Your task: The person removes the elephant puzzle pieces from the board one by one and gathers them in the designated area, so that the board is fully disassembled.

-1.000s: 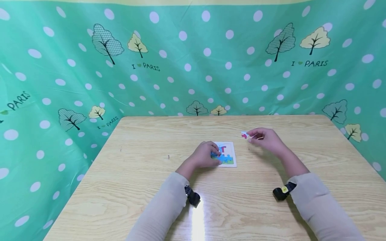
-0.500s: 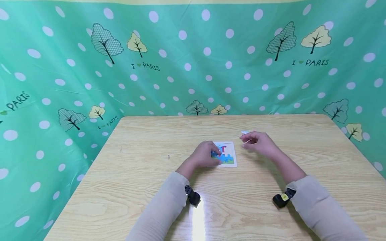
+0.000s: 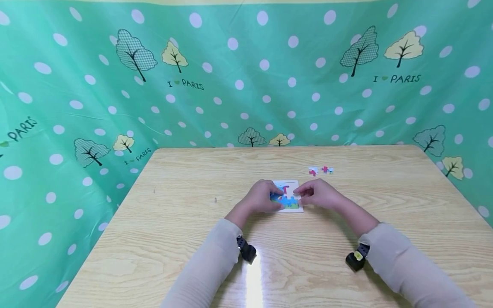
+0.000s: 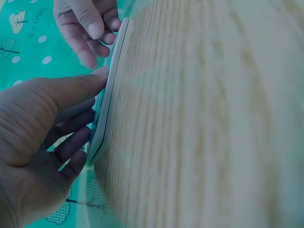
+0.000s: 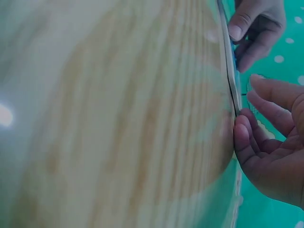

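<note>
A small jigsaw puzzle in a white-bordered board lies flat on the table, with blue, green and red picture parts and a bare white area at its upper right. My left hand holds the board's left side, its thumb near the front edge and its fingers over the picture. In the left wrist view, the left thumb touches the board's edge. Over the board's right side, my right hand pinches a puzzle piece, which the fingers mostly hide. The right wrist view shows the right hand close to the board's corner.
Two loose puzzle pieces, one white and red and one red and pale blue, lie behind the right hand. The wooden table ends at a green dotted curtain. A tiny dark speck lies left of the board.
My right hand has moved left and toward me, from the loose pieces to the board's right side, carrying a piece. Both loose pieces now show. My left hand has stayed on the board.
</note>
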The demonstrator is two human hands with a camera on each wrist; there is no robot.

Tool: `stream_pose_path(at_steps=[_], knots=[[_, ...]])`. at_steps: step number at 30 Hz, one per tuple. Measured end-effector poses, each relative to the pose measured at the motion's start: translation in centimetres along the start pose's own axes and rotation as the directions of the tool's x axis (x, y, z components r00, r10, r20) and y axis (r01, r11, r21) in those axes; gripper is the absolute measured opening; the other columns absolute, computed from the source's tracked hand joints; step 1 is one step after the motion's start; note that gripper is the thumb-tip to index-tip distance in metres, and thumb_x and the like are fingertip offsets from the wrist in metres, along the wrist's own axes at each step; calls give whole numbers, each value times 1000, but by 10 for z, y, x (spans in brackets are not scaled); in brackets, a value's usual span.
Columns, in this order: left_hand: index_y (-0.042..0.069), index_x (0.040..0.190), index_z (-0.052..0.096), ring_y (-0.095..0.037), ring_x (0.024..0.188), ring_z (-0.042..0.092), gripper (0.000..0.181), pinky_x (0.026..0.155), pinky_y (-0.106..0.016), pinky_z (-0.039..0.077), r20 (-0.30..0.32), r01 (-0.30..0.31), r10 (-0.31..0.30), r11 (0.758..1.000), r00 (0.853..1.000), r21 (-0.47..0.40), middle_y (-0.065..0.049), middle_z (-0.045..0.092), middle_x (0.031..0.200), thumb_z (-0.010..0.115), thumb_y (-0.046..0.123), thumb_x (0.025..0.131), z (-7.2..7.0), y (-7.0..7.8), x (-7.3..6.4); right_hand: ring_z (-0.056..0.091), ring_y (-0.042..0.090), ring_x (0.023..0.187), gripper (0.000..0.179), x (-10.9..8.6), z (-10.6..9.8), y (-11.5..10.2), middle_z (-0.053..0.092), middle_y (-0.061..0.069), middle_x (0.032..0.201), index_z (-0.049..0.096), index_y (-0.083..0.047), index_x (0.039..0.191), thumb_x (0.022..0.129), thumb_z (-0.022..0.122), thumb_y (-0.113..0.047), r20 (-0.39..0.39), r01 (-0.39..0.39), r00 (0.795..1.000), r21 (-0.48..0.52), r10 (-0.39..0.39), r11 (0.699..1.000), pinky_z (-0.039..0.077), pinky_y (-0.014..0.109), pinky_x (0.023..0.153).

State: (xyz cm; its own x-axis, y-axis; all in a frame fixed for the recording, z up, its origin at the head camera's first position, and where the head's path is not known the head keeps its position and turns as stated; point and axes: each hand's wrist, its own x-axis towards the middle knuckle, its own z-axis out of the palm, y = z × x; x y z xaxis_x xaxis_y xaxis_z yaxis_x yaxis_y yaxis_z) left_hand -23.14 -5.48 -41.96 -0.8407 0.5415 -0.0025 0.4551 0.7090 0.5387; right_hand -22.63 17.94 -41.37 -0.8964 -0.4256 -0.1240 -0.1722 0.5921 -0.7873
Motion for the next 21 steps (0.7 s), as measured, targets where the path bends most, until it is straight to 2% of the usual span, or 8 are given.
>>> stream_pose_path(at_steps=[8,11,21], knots=[[15,116,74,-12,93,49,39,85,-23,43,22,-5,5,1000,1000,11,7,62,102,81,31,81,1,-2,1,47,18,73,36,2,5,-2,56,4,82,71,1,114,80,79,-4,25,-24,999,-38,25,999,40,25,59],[15,115,74,-11,94,49,38,86,-24,43,20,3,-3,1000,1000,9,7,62,101,81,31,81,1,-2,1,45,18,72,36,3,6,-2,53,4,79,71,0,113,79,79,-5,34,-9,999,-57,11,998,38,26,59],[14,112,75,-12,94,48,37,85,-24,43,14,27,-26,999,1000,-31,8,61,100,83,30,79,1,-1,2,46,20,76,32,2,7,-2,56,6,84,72,-1,109,79,79,-3,30,8,1000,-64,-6,998,42,29,64]])
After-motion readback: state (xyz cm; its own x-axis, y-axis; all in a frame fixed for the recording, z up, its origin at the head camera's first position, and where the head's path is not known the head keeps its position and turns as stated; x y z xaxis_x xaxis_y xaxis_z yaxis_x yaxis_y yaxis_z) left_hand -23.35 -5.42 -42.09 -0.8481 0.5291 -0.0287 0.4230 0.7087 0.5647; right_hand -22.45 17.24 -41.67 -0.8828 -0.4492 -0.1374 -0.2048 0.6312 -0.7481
